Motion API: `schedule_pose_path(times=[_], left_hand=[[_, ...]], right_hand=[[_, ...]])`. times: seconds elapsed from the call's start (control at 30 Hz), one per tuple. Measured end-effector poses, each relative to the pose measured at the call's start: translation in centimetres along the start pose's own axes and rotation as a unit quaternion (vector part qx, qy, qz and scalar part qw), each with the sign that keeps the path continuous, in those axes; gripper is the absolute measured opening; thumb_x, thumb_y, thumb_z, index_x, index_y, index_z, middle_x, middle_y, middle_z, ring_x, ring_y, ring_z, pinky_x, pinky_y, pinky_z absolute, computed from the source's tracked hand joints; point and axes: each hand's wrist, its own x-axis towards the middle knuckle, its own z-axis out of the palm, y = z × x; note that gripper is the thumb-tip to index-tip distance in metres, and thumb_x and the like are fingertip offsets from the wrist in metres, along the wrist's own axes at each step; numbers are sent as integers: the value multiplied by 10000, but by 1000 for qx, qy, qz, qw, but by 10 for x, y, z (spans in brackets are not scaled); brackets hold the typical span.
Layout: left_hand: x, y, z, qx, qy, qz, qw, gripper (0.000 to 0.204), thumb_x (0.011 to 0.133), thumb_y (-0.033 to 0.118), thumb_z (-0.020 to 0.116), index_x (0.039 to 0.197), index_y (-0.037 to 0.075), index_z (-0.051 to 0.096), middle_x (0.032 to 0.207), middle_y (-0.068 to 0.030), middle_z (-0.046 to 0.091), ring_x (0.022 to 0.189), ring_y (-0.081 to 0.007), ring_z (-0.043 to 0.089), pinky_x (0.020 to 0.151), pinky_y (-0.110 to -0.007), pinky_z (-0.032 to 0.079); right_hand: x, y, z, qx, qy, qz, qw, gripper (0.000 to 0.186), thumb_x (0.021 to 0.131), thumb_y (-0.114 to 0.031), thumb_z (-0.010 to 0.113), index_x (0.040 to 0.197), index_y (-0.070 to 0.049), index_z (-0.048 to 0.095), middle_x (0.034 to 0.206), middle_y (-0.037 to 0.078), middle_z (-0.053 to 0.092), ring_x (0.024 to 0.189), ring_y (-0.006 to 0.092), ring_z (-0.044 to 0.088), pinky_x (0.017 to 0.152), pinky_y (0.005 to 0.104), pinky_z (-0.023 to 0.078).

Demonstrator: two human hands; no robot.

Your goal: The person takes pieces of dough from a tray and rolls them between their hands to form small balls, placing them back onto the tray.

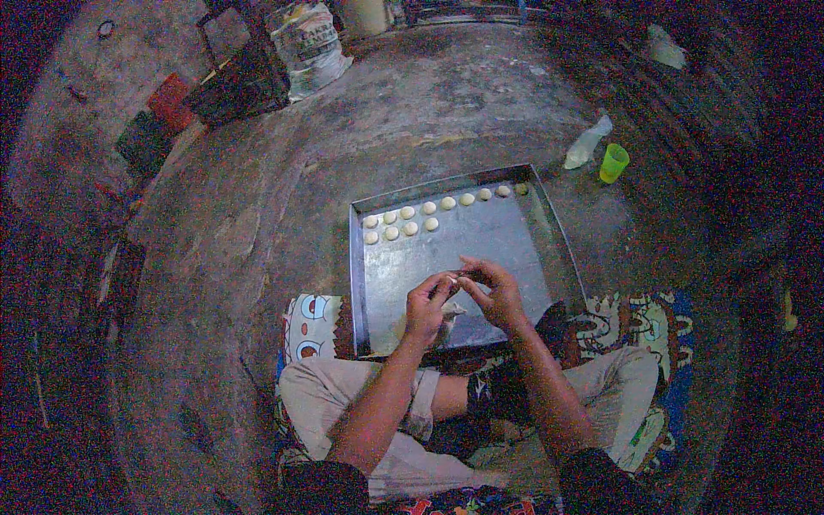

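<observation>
Both my hands meet above the near part of a shallow metal tray [481,245]. My left hand [425,307] is closed, its thumb and fingers pinching a small pale piece of dough [453,279]. From the other side my right hand [500,293] holds the same piece, thumb against it and fingers curled over. Just under my left hand shows another pale bit of dough [455,310]; whether it hangs from the hand or lies on the tray, I cannot tell. Several round dough balls [429,208] sit in a full row along the tray's far edge, with a shorter row at the left.
A yellow-green cup [614,163] and a pale plastic bag [588,143] stand beyond the tray's far right corner. Around my crossed legs lies a patterned mat [316,322]. Far left are a white sack [307,51], a dark crate [236,90] and a red box [172,101].
</observation>
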Motion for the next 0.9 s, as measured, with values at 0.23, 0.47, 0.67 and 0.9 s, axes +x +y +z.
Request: schedule_pose_path(times=[0.23, 0.47, 0.67, 0.9], left_hand=[[5, -11, 0, 41, -23, 59, 997, 255, 960, 201, 575, 1131, 32, 659, 1226, -75, 539, 1174, -191, 507, 974, -335, 447], [-3, 0, 13, 292, -33, 230, 928, 252, 910, 198, 640, 1133, 88, 676, 1254, -107, 527, 1157, -250, 529, 979, -361, 442], [-5, -1, 10, 224, 21, 236, 945, 228, 905, 193, 637, 1105, 95, 685, 1179, -129, 598, 1076, -256, 580, 903, -362, 483], [-7, -5, 4, 155, 38, 193, 968, 217, 943, 187, 580, 1005, 10, 687, 1099, -90, 563, 978, -201, 585, 864, -326, 489]], right_hand=[[-4, 4, -2, 71, -139, 169, 973, 373, 973, -327, 533, 1155, -17, 635, 988, 112, 701, 879, 195, 674, 822, 340, 524], [-9, 18, -8, 51, -93, 131, 986, 381, 1008, -310, 483, 1143, 19, 621, 997, 48, 659, 896, 139, 602, 818, 298, 482], [-14, 11, 1, 186, -78, 119, 972, 350, 1005, -302, 489, 1044, 12, 637, 983, 28, 620, 952, 129, 569, 856, 287, 447], [-14, 7, 2, 79, -81, 100, 988, 305, 971, -275, 555, 1079, -16, 675, 1004, 80, 673, 935, 178, 630, 837, 329, 502]])
